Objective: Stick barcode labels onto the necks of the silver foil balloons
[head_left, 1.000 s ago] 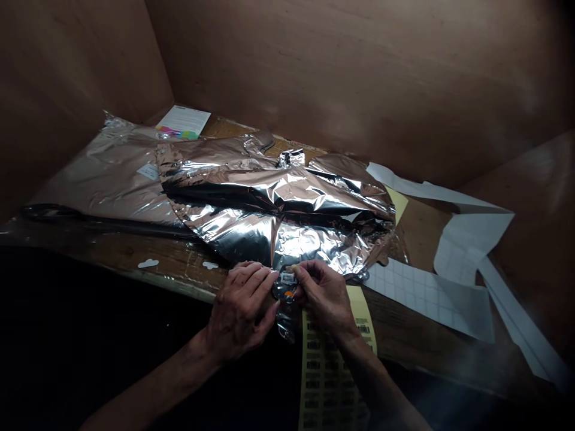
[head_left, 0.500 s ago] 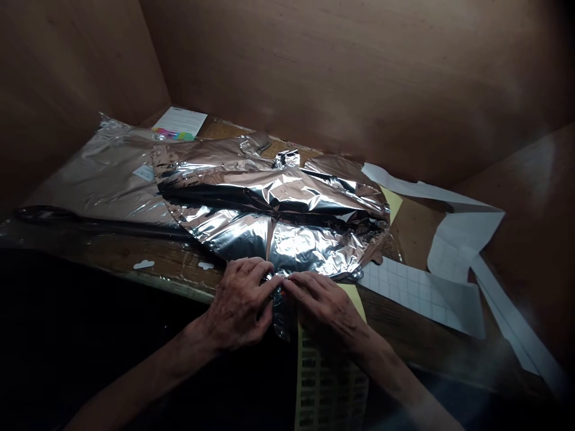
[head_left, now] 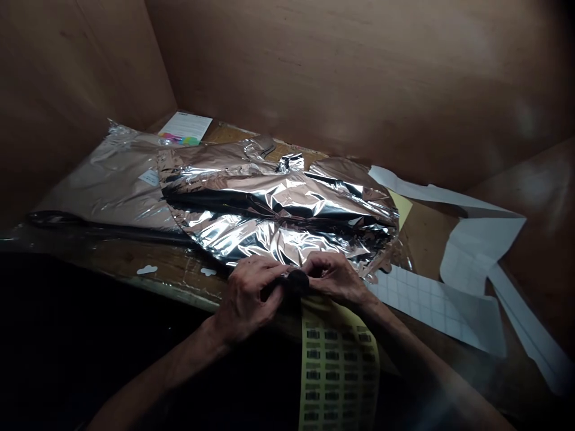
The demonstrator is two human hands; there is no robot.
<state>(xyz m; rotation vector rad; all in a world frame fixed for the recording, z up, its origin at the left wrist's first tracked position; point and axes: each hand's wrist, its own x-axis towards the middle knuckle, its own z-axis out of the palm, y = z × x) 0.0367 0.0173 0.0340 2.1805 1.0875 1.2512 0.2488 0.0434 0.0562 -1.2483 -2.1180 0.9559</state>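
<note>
left hand [head_left: 249, 299] and right hand [head_left: 335, 278] pinch the near tab [head_left: 297, 280] of long, crosswise foil [head_left: 269, 200].

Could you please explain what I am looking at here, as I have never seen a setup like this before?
Certainly. There is no machine: a person works with two bare hands, seen by one camera worn on the head, looking forward and down.

On the brown wooden tabletop lies a large, crinkled, shiny metallic foil piece. At its left is a flat, see-through plastic bag; at its right, white gridded paper. A long yellow sheet of printed labels hangs over the near edge.

The left hand and right hand meet at the foil's near side, fingers closed around a small, dark, rounded piece. It is too dark to tell what it is.
</note>
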